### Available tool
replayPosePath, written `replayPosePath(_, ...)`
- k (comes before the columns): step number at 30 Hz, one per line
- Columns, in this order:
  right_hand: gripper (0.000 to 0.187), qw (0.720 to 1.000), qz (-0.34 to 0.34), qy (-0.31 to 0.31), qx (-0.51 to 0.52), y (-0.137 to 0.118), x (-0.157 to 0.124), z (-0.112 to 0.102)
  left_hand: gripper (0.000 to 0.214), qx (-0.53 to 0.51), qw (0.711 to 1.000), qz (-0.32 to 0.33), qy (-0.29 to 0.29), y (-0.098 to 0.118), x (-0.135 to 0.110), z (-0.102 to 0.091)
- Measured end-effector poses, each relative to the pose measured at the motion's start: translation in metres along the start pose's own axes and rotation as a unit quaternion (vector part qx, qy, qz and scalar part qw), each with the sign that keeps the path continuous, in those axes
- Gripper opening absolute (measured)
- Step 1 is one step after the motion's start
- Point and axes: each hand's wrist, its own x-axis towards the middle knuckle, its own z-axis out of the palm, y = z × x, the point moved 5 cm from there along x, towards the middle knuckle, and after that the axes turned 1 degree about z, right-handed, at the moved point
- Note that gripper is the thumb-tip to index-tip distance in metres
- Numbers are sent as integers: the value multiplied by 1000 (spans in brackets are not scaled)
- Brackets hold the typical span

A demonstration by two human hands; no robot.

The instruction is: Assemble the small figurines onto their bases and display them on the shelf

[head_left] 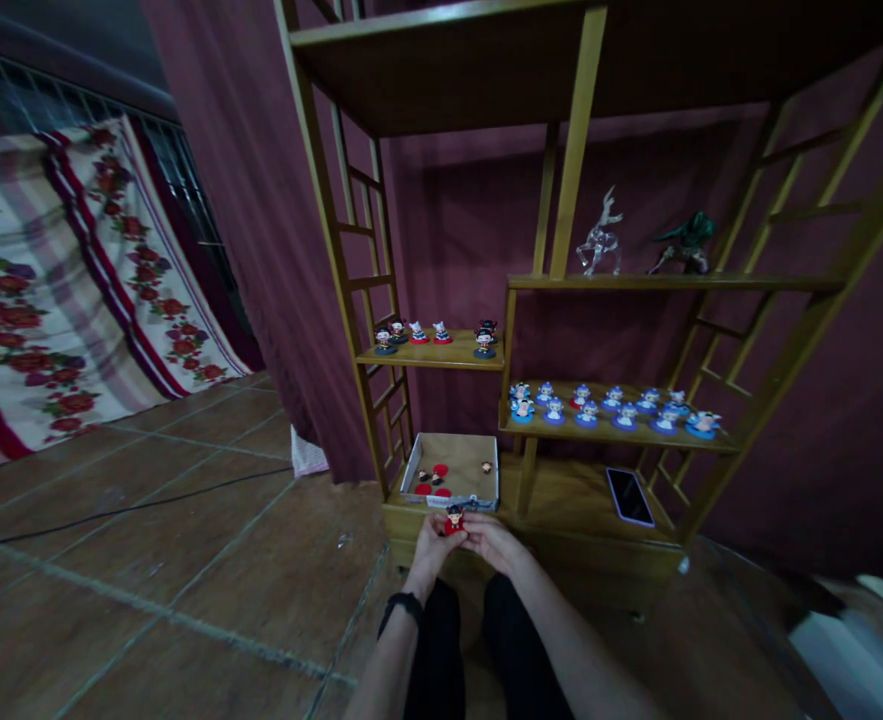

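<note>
Between my two hands, just in front of the shelf unit's lowest board, is a small figurine [454,521] with dark hair and a red body or base. My left hand [432,545] grips it from the left side, a dark band around the wrist. From the right, my right hand [488,536] closes its fingertips on the same figurine. Right behind my hands stands a shallow cardboard box [460,447]. Inside it lie several red discs [424,490] and a few small dark-haired figure pieces [486,467].
On the wooden shelf unit [430,354], several figurines [484,343] stand at left and several blue-white ones [625,415] at right. Above are a clear deer ornament [601,238] and a dark green figure [687,243]. A phone [630,497] lies on the bottom board.
</note>
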Motion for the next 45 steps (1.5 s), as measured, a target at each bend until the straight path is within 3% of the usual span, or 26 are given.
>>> replayPosePath(8, 20, 1000, -7, 16, 10, -1, 1, -7, 46, 29, 998, -12, -53, 6, -7, 8)
replayPosePath(19, 23, 1000, 14, 17, 1, 3, 6, -11, 48, 32, 999, -5, -17, -2, 2, 2)
replayPosePath(29, 23, 1000, 1, 25, 16, 1, 7, -14, 51, 15, 997, -27, -68, -4, 2, 6)
replayPosePath(45, 23, 999, 19, 23, -17, -1, 6, -18, 45, -10, 995, -75, -65, -7, 3, 4)
